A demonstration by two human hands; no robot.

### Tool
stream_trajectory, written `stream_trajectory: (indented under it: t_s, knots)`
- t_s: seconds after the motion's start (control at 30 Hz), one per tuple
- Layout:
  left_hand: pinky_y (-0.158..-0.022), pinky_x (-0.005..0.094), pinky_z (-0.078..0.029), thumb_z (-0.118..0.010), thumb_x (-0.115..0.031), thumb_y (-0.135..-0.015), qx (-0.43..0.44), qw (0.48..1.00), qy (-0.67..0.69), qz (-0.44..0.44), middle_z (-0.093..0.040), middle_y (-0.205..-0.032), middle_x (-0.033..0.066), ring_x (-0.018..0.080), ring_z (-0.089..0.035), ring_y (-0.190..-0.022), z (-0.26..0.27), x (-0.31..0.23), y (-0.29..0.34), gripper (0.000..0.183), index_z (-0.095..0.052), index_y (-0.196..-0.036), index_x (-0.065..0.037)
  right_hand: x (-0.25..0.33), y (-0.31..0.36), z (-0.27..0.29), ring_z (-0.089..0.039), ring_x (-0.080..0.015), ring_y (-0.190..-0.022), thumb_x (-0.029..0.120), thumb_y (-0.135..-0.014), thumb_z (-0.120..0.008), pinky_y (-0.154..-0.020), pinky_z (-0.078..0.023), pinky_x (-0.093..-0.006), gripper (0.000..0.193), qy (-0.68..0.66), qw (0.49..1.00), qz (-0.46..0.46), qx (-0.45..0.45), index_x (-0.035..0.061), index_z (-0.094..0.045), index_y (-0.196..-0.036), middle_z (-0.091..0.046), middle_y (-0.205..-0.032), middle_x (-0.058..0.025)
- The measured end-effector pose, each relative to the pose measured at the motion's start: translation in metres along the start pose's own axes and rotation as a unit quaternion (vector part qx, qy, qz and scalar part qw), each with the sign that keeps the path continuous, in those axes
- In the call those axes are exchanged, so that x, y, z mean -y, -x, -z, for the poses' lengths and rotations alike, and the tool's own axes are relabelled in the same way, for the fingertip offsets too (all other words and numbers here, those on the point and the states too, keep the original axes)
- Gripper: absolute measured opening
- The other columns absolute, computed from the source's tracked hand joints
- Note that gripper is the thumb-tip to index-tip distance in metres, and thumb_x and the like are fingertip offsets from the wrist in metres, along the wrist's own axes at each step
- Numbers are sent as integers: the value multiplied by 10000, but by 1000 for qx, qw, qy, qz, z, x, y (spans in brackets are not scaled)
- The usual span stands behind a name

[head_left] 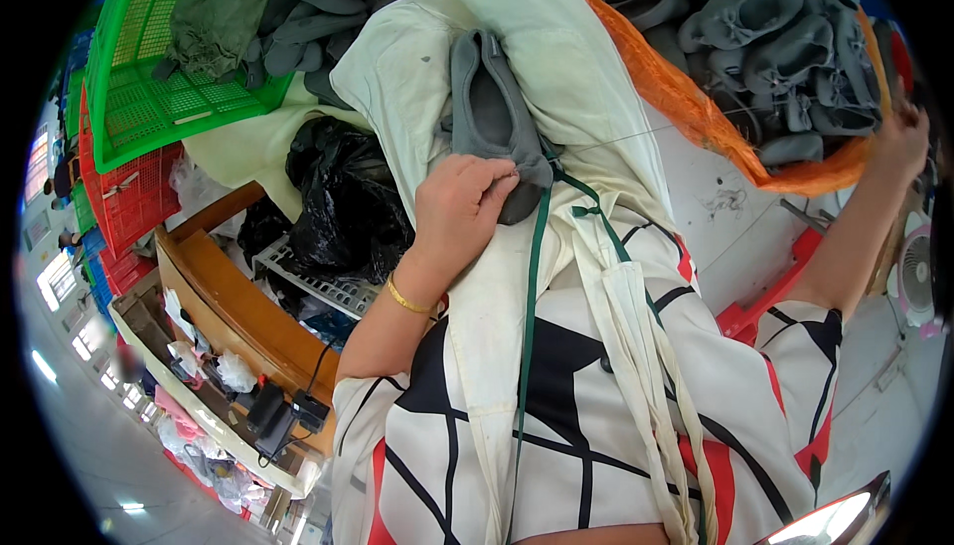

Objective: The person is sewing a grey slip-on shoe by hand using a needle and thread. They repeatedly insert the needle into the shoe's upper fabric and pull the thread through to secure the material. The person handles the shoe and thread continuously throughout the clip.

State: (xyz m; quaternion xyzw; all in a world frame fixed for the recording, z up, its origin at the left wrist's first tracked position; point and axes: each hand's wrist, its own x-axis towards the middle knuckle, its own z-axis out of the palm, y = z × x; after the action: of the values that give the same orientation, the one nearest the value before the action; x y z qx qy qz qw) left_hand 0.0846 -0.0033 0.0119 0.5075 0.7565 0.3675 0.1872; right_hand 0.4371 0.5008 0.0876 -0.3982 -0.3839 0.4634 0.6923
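Observation:
A grey soft fabric shoe [492, 98] lies on my lap, its opening facing up and its toe toward me. My left hand [462, 202] is closed on the shoe near its toe, thumb and fingers pinching the fabric by a gathered knot. From that spot a thin dark thread [631, 136] runs taut to the right across my pale trousers. My right hand [899, 143] is stretched far out to the right with its fingers pressed together. What it holds is too small to make out. A green cord [534, 297] hangs from my apron beside the shoe.
An orange sack [686, 93] full of grey shoes [745, 18] stands at the far right. A green crate [189, 108] with more shoes is at the far left. Beside my left arm are a black plastic bag [343, 197] and a wooden drawer [243, 292]. A small fan [916, 267] stands right.

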Motion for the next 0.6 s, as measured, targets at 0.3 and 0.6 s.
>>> stream_trajectory:
  t_s: [0.3,0.6]
  knots:
    - [-652,334,-512,-785,-19,-768,-24,998,-29,-57,-706,-859,68,257,-645,-759,-2,2,7,189,-721,-941,-60,-72,300,-106,-541,-31,-711,163,-995,-601,-604,-445,-199,129,223,683,-356,598,127,-687,-1085,-648,-885,40]
    - [-655,324,-531,-805,13,-721,-18,996,-35,-75,-719,-891,65,249,-652,-765,0,6,9,268,-721,-963,-65,-82,376,-114,-673,-354,-771,168,-900,-601,-712,-537,-428,157,254,564,-137,774,92,-701,-994,-713,-833,-137]
